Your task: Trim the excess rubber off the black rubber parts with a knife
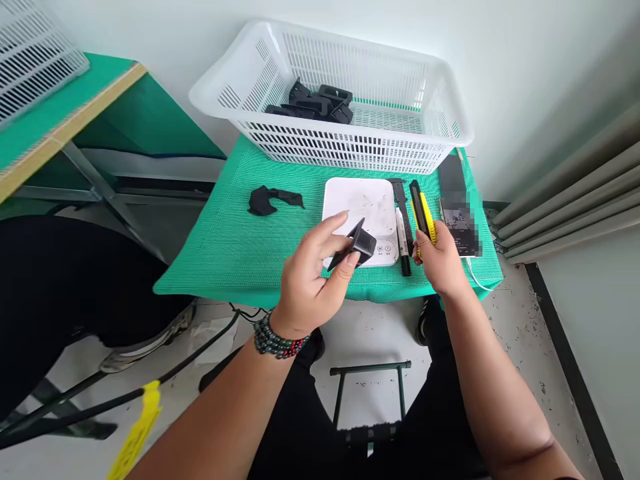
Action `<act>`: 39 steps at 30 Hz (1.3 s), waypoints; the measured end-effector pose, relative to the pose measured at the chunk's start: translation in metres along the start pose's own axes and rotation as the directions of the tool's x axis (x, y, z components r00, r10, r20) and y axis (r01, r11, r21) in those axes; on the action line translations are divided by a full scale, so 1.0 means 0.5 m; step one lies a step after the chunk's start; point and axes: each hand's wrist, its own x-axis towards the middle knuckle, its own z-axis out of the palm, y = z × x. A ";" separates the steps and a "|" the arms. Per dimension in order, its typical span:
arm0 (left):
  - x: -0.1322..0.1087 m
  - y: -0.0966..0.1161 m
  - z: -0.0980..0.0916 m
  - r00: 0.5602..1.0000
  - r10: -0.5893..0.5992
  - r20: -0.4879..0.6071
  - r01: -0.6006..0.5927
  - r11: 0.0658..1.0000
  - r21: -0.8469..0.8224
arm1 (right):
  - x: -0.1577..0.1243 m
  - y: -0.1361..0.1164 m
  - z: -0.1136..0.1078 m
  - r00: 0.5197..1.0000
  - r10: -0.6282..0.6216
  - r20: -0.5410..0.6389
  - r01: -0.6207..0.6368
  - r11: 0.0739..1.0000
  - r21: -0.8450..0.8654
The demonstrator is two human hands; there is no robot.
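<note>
My left hand (320,273) grips a small black plastic part (364,244) with a flared rim, between thumb and fingers, in front of the white digital scale (360,200). In my right hand (440,257) is a yellow and black utility knife (423,210), held near the right side of the scale. Whether its blade is out, I cannot tell. A white marker with a black cap (403,240) lies between the scale and the knife. Beside it lies a dark caliper (399,190), partly covered.
A white plastic basket (330,143) with several black parts (320,103) stands at the back of the green-covered table (225,247). A crumpled black scrap (263,200) lies at left. A dark phone-like object (460,227) lies right. Another person's leg (75,280) is at far left.
</note>
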 end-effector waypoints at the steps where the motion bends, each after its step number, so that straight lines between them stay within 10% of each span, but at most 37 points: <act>1: 0.002 0.000 0.000 1.000 -0.010 -0.002 0.010 1.000 -0.008 | 0.002 -0.002 0.000 0.999 0.011 -0.036 -0.012 1.000 -0.023; 11: 0.020 -0.014 -0.003 0.996 -0.084 0.024 0.084 0.996 -0.005 | 0.035 0.007 0.012 0.967 -0.077 -0.241 0.034 0.983 -0.180; 39: 0.034 -0.021 -0.009 0.998 -0.058 0.026 0.058 0.998 0.023 | 0.070 0.029 0.037 0.956 -0.243 -0.164 0.050 0.687 -0.725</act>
